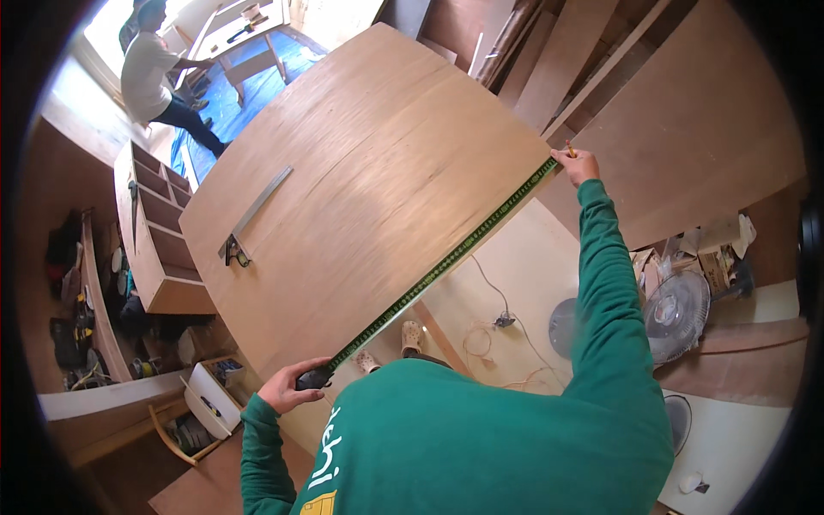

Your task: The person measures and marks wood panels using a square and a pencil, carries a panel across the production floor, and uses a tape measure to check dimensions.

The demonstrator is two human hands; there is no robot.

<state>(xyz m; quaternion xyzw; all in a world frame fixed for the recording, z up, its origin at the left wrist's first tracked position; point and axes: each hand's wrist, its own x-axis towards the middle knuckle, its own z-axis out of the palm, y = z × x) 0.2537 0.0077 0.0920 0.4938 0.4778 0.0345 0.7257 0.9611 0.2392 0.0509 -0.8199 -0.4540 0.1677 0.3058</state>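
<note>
A large plywood sheet (369,172) lies before me, and a green tape measure blade (446,270) is stretched along its near edge. My left hand (281,390) is closed round the dark tape measure case (316,378) at the sheet's near left corner. At the right corner my right hand (579,166) pinches the far end of the blade, with a short yellow pencil (570,148) between its fingers. A metal square (264,204) with a dark stock rests on the left part of the sheet, apart from both hands.
Open wooden shelving (163,227) stands left of the sheet. Boards (549,73) lean at the back right. A fan (676,316) and a cord (502,318) are on the right. Far left, another person (159,77) stands by a workbench (245,47) over blue sheeting (219,103).
</note>
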